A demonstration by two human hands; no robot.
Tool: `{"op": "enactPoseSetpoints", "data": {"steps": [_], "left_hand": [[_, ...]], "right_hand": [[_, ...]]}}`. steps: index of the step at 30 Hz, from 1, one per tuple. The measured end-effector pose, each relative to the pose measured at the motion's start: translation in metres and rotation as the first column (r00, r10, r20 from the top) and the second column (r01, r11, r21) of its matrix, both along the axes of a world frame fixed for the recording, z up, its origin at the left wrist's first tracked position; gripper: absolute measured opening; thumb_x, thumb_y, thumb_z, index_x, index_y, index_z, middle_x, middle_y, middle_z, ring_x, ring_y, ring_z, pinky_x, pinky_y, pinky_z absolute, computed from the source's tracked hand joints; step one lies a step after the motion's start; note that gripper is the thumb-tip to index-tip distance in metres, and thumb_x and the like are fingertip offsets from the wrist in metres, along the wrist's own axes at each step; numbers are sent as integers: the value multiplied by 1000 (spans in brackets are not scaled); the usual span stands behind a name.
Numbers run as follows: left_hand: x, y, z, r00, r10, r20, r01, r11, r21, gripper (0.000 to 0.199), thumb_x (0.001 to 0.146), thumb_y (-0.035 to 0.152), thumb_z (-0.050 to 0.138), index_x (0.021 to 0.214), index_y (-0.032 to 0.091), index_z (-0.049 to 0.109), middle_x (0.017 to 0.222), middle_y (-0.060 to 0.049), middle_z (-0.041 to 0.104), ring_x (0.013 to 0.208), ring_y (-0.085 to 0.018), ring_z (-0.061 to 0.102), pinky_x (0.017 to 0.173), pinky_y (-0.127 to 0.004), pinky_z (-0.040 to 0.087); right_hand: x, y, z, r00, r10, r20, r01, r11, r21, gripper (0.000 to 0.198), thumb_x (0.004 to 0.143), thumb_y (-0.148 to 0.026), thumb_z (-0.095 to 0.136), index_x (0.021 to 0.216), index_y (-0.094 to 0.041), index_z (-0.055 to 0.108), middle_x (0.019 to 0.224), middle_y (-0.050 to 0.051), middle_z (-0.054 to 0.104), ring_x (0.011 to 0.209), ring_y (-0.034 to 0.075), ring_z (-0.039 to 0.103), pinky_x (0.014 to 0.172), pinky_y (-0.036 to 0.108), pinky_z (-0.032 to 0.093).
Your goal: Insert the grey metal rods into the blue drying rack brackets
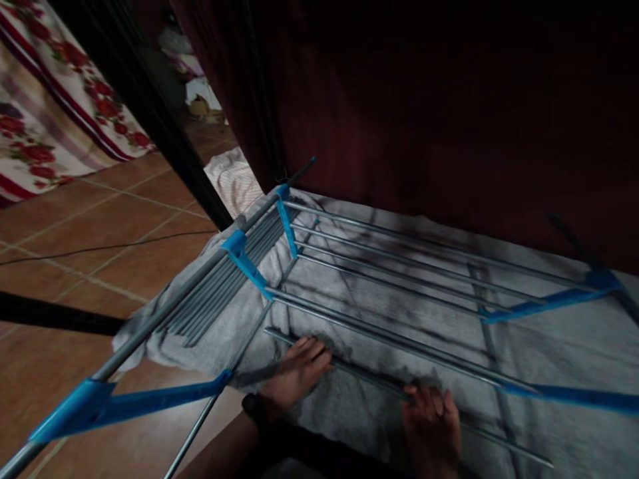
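Note:
A loose grey metal rod (369, 376) runs crosswise low over the grey cloth (349, 419). My left hand (299, 369), with a dark band at its wrist, is closed over the rod near its left end. Farther right along the same rod, my right hand (432, 422) curls its fingers round it. Just beyond both hands stands a partly assembled drying rack of grey tubes (399, 336) and blue plastic brackets (247, 263). Several crossbars span between its left and right brackets.
A bundle of several loose rods (224, 286) lies on the cloth at left. Dark posts (150, 113) rise beside it. A dark red panel (424, 120) closes off the back. Tiled floor (100, 266) with a thin cable (110, 247) and a floral cloth (64, 93) lie left.

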State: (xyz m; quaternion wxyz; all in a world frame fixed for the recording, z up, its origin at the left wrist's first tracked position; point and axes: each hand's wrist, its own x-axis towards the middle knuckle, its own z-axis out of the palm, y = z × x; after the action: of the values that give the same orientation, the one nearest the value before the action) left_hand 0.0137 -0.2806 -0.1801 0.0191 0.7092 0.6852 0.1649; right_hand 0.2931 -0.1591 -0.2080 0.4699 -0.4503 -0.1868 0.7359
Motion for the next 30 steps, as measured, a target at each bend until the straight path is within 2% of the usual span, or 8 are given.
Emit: {"op": "enactPoseSetpoints", "data": {"steps": [7, 10, 13, 16, 20, 23, 26, 30], "left_hand": [[0, 0, 3, 999, -27, -17, 27, 998, -52, 19, 101, 35, 52, 99, 18, 61, 94, -5, 60, 93, -20, 54, 89, -36, 41], [1, 2, 3, 999, -38, 1, 38, 998, -49, 21, 102, 36, 50, 98, 19, 62, 95, -5, 60, 93, -20, 54, 91, -37, 41], [0, 2, 1, 999, -38, 18, 39, 999, -28, 22, 102, 37, 49, 105, 19, 61, 96, -6, 60, 95, -21, 54, 93, -38, 41], [-2, 2, 0, 998, -45, 44, 45, 999, -9, 25, 102, 40, 47, 107, 19, 60, 96, -6, 60, 95, -21, 54, 91, -37, 41], [-3, 2, 1, 997, -55, 54, 56, 998, -20, 24, 104, 37, 43, 98, 19, 58, 94, -4, 58, 91, -20, 52, 88, -35, 40], [-2, 3, 3, 998, -58, 35, 60, 997, -46, 22, 104, 33, 43, 94, 19, 58, 93, -4, 56, 89, -19, 51, 88, -35, 39], [-1, 3, 5, 998, -62, 12, 62, 997, -54, 21, 102, 35, 47, 93, 19, 58, 94, -4, 56, 90, -19, 51, 89, -35, 39], [1, 4, 6, 998, -60, -5, 60, 997, -55, 22, 102, 37, 49, 93, 20, 59, 97, -5, 58, 95, -20, 53, 91, -35, 39]], "right_hand": [[8, -5, 1, 990, 47, 136, -58, 996, 72, 50, 78, -69, 67, 55, -29, 47, 62, 0, 53, 64, 21, 56, 65, 43, 52], [10, -6, 0, 982, 29, 184, -39, 998, 50, 47, 76, -73, 67, 60, -31, 55, 71, 2, 61, 70, 24, 59, 64, 44, 52], [13, -6, -1, 979, 10, 202, -10, 1000, 0, 46, 73, -76, 67, 62, -32, 58, 73, 2, 63, 72, 25, 61, 60, 44, 52], [15, -5, -1, 983, -13, 184, 21, 999, -39, 50, 73, -76, 69, 56, -31, 52, 61, 1, 53, 68, 24, 59, 58, 43, 51], [17, -9, 0, 990, -36, 137, 43, 998, -48, 57, 75, -68, 72, 52, -27, 40, 51, -5, 34, 59, 18, 51, 61, 36, 51], [17, -11, 1, 997, 1, 80, 0, 1000, -5, 55, 79, -60, 73, 52, -26, 39, 51, -7, 32, 56, 15, 47, 64, 33, 51], [19, -10, 0, 989, 82, 120, -92, 992, 83, 46, 81, -59, 70, 57, -27, 48, 52, -6, 38, 61, 16, 51, 68, 34, 51], [23, -3, -1, 958, 160, 239, -190, 976, 108, 35, 77, -66, 66, 72, -31, 64, 66, -1, 57, 72, 20, 59, 69, 38, 51]]}}
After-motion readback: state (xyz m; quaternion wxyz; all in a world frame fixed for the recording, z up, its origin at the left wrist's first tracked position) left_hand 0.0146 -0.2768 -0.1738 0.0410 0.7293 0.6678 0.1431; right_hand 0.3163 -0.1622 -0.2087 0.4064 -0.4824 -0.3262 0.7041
